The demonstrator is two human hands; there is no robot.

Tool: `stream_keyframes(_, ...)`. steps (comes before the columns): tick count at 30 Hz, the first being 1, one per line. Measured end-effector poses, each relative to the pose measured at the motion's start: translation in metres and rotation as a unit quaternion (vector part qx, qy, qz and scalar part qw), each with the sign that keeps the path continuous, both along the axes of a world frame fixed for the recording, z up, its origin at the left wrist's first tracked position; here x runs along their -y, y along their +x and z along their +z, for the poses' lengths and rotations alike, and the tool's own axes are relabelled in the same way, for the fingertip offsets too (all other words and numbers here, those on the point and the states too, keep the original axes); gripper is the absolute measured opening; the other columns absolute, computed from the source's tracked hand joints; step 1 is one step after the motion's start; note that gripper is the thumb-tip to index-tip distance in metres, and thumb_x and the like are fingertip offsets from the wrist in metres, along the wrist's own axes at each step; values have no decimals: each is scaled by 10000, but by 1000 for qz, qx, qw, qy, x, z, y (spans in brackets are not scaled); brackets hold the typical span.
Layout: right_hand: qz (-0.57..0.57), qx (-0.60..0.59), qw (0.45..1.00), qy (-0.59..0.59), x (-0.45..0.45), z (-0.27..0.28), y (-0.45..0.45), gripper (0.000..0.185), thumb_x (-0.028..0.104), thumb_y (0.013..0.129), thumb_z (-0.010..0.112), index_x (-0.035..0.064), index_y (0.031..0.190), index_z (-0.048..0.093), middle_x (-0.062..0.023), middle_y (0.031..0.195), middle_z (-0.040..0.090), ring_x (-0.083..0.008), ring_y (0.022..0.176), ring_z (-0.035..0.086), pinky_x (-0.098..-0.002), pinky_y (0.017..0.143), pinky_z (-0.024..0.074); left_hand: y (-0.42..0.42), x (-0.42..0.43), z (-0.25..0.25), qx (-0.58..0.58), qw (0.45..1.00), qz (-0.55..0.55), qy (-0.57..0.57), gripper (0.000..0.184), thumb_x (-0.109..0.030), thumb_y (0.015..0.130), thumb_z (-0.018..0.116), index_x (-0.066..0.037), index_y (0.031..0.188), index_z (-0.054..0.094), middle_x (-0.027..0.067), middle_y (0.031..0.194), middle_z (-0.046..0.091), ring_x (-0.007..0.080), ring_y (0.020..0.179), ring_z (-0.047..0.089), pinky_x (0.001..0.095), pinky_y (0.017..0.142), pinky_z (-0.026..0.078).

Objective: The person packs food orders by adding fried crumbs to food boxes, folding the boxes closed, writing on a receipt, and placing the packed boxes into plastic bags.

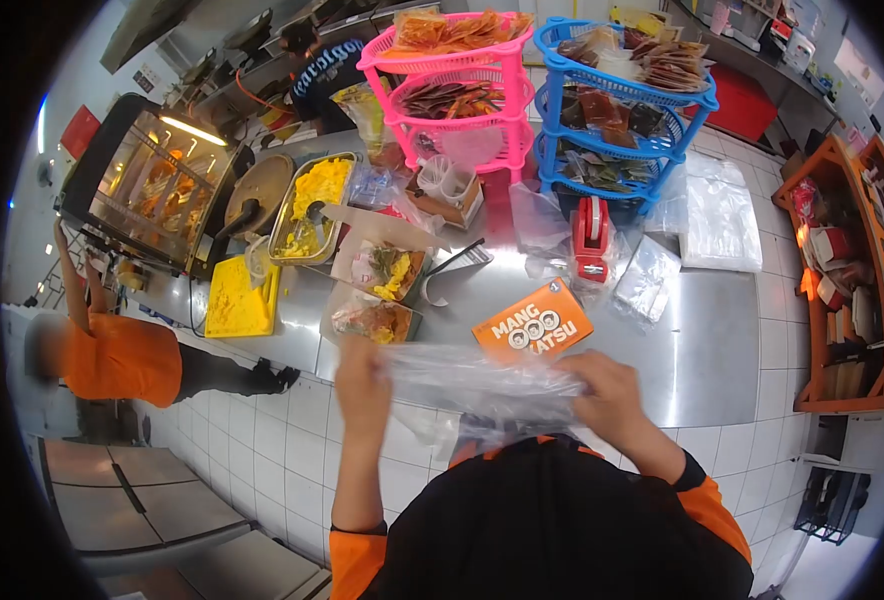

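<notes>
Between my two hands a clear plastic bag (472, 385) is stretched out in front of my body, at the table's near edge. My left hand (364, 375) grips its left end, somewhat blurred. The right end is pinched in my right hand (602, 395). Just beyond the bag lies a closed orange box (534, 322) with white and black print. Two open food boxes stand to its left: one (387, 265) holds food with yellow pieces, the nearer one (372, 318) holds brownish food.
A steel table (702, 340) carries pink (442, 65) and blue (617, 110) tiered baskets of sachets, a red tape dispenser (591, 240), plastic bags (720, 215), a yellow cutting board (242, 297) and a tray of yellow food (312, 210). A person in orange (122, 355) stands left; another person (322, 80) is behind.
</notes>
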State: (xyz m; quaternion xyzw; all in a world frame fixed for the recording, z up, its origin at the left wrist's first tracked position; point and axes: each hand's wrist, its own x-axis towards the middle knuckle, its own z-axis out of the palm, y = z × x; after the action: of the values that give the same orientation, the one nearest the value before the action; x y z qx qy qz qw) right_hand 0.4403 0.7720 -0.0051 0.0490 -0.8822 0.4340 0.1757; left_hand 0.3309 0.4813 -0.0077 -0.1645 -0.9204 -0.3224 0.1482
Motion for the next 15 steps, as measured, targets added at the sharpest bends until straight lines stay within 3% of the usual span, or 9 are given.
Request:
stream_keyframes(3, -39, -24, 993, 113, -17, -8, -7, 281, -70, 638, 583, 64, 883, 613, -97, 797, 641, -235, 605, 620, -335, 532, 487, -25, 56, -46, -49, 984, 13, 172, 178, 115, 781, 478, -52, 818, 427, 88, 793, 496, 208, 706, 537, 346, 572, 433)
stream_keyframes(4, -71, -16, 986, 148, -20, -17, -12, 290, -53, 640, 594, 71, 902, 613, -94, 801, 639, -237, 612, 618, -344, 554, 494, -20, 55, -44, 74, 934, 21, 349, 169, 93, 803, 489, -65, 822, 434, 72, 796, 505, 173, 677, 521, 321, 533, 414)
stream_keyframes(5, -102, -10, 978, 183, -23, -33, -20, 301, -35, 643, 606, 78, 921, 613, -91, 805, 637, -239, 620, 617, -353, 575, 501, -10, 49, -41, 192, 838, 29, 509, 161, 71, 825, 500, -78, 826, 441, 56, 799, 514, 139, 648, 505, 295, 493, 396)
stream_keyframes(6, -131, -5, 967, 219, -27, -48, -29, 313, -18, 645, 618, 85, 941, 613, -87, 809, 636, -241, 627, 616, -362, 597, 508, -4, 48, -36, 298, 701, 34, 646, 155, 49, 848, 511, -92, 831, 447, 39, 803, 523, 104, 619, 488, 269, 454, 377)
stream_keyframes(9, -125, 215, 968, -36, -66, -72, -78, 292, 57, 709, 692, 62, 990, 612, -86, 903, 645, -221, 770, 637, -342, 705, 508, 4, 67, -24, 353, 725, 51, 590, 123, -30, 848, 570, -104, 872, 475, 24, 806, 528, 85, 536, 424, 236, 433, 323)
stream_keyframes(10, 12, 239, 970, -34, -70, -65, -96, 291, 84, 731, 705, 54, 1006, 614, -89, 929, 643, -214, 824, 629, -333, 748, 499, 4, 72, -21, 369, 731, 54, 572, 123, -56, 848, 590, -108, 886, 485, 19, 807, 530, 78, 509, 402, 225, 426, 305)
stream_keyframes(12, 280, 271, 921, -27, -74, -52, -132, 303, 140, 775, 730, 36, 1037, 618, -96, 981, 640, -202, 931, 614, -317, 835, 480, -3, 81, -11, 398, 746, 56, 531, 142, -109, 848, 629, -116, 914, 503, 8, 810, 534, 65, 454, 359, 203, 412, 269)
stream_keyframes(13, 341, 266, 898, -79, -66, -50, -152, 373, 255, 829, 723, 31, 1110, 623, -109, 1077, 631, -209, 1022, 591, -331, 929, 445, -8, 83, -5, 368, 794, 47, 482, 154, -130, 840, 646, -109, 935, 526, 16, 808, 535, 72, 453, 363, 210, 414, 280)
stream_keyframes(15, 246, 247, 929, -126, -57, -86, -205, 399, 273, 876, 659, 26, 1184, 598, -132, 1104, 620, -235, 1066, 588, -353, 931, 459, -14, 83, 13, 306, 874, 31, 376, 203, -174, 824, 680, -96, 978, 572, 30, 804, 536, 86, 451, 372, 224, 419, 303)
